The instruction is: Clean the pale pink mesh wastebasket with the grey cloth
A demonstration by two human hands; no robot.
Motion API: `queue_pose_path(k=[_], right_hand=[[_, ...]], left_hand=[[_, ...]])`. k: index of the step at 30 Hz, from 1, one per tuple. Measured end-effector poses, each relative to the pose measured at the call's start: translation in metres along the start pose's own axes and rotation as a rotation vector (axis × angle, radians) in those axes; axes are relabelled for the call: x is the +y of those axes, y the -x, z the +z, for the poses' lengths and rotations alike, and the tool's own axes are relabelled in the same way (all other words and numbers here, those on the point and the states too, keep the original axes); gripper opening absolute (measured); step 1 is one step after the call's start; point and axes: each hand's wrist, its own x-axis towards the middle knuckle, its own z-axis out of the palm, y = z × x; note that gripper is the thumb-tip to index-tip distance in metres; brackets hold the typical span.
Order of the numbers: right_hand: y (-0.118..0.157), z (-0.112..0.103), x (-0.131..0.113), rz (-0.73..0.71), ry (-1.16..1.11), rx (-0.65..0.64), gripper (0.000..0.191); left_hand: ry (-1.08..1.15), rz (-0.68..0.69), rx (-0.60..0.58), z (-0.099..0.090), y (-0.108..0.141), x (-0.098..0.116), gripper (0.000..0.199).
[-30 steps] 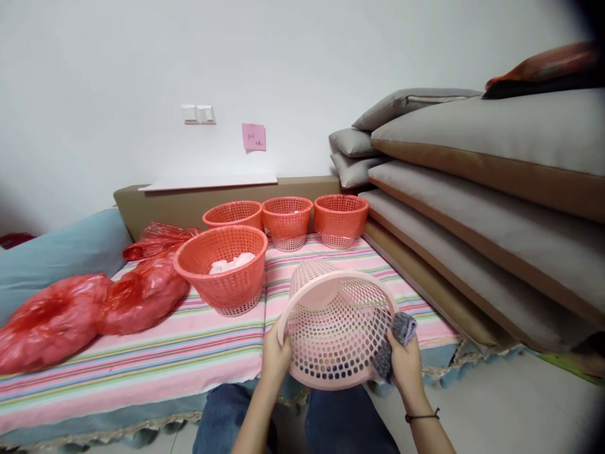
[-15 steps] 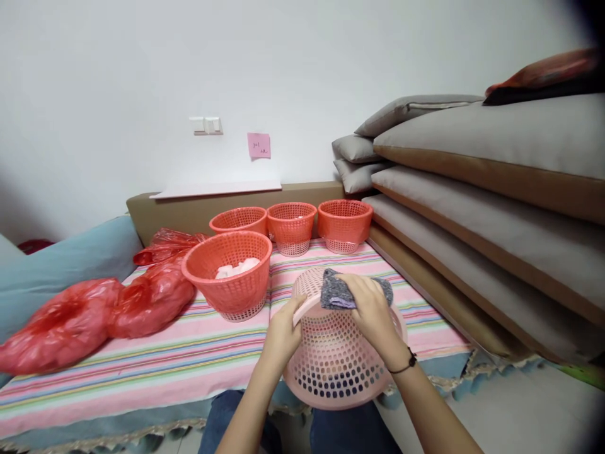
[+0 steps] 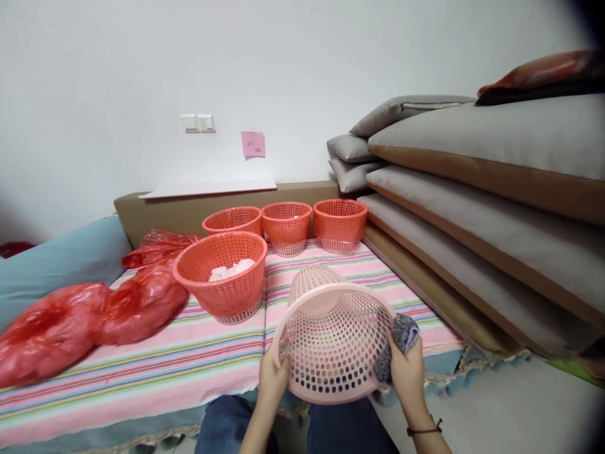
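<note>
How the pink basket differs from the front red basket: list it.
The pink basket is pale pink all over; the front red basket is red above a pale base. The pink basket tilts in the left hand; the front red basket stands upright on striped cloth. The front red basket holds something white; the pink basket shows nothing inside. Both are round, perforated.

Left hand [image 3: 273, 378]: I got the thumb only; fingers sat behind the pale basket [image 3: 331, 343].
Right hand [image 3: 407, 366]: I lost most fingers at the grey cloth [image 3: 406, 331].
Back-left basket [image 3: 232, 219]: front red basket [image 3: 236, 296] blocked its lower part.
Pink note [image 3: 253, 138]: writing was too small for me.
Red bag [image 3: 51, 321]: left edge cut it off.
</note>
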Motion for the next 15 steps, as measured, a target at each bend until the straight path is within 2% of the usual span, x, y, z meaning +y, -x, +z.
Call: queue_pose_path(k=[2, 3, 7, 10, 12, 15], right_hand=[[-0.009, -0.002, -0.009, -0.095, 0.101, -0.045, 0.05], [-0.015, -0.001, -0.019, -0.192, 0.156, -0.077, 0.047], [-0.03, 0.016, -0.086, -0.717, 0.408, -0.209, 0.055], [-0.018, 0.038, -0.131, -1.024, 0.532, -0.385, 0.053], [-0.006, 0.048, -0.147, -1.121, 0.55, -0.467, 0.053], [0.002, 0.051, -0.147, -1.119, 0.499, -0.474, 0.057]], left_hand=[[-0.034, 0.015, -0.047, -0.006, -0.009, 0.017, 0.052], [-0.06, 0.034, -0.068, -0.009, -0.014, 0.027, 0.053], [-0.229, 0.169, -0.211, -0.019, -0.035, 0.075, 0.058], [-0.366, 0.247, -0.312, -0.019, -0.048, 0.101, 0.067], [-0.398, 0.273, -0.321, -0.017, -0.051, 0.107, 0.074], [-0.36, 0.281, -0.224, -0.011, -0.046, 0.095, 0.077]])
